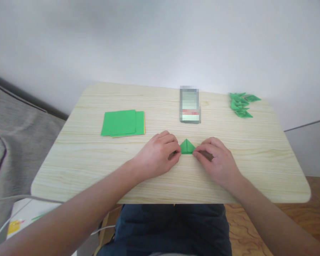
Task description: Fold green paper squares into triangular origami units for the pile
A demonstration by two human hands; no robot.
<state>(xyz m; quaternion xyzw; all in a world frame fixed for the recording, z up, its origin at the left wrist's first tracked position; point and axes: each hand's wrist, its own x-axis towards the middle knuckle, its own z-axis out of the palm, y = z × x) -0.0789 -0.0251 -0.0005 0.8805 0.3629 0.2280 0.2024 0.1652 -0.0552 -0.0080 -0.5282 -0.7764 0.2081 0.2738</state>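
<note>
Between my hands a small piece of green origami paper (186, 146) is folded into a triangle, with its point away from me and a crease line down the middle. A narrow folded strip runs along its near edge. My left hand (164, 153) pinches the left corner between thumb and fingers. At the right corner, my right hand (216, 156) has its thumb and forefinger closed on the paper. The fingertips cover both corners.
A stack of green paper sheets (118, 122), yellow showing at its edge, lies on the left of the wooden table (77, 160). Behind the folded piece is a phone (190, 105) with a blurred screen. Several folded green paper pieces (240, 103) sit at the back right, near the wall.
</note>
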